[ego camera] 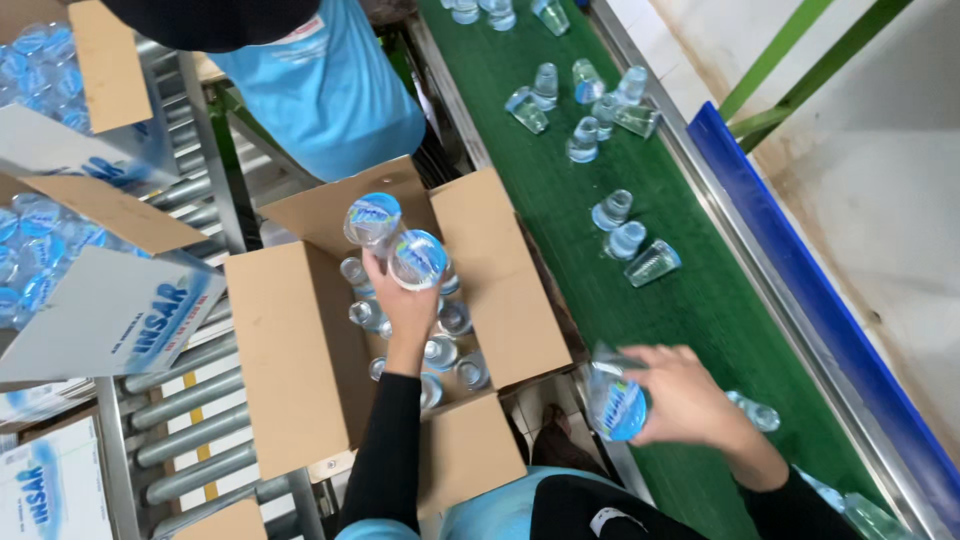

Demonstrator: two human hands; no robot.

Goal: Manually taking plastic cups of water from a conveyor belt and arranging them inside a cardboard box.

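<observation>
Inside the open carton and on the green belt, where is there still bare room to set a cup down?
In the carton, the left part beside the cups shows bare cardboard; the right side under the left hand is crowded. On the green belt, bare patches lie along its left edge and between the middle cups and the right hand. The far end is cluttered.

The open carton (300, 370) lies left of the conveyor belt (560, 190), cups (455, 320) inside, seemingly standing on rollers (190, 410).
</observation>
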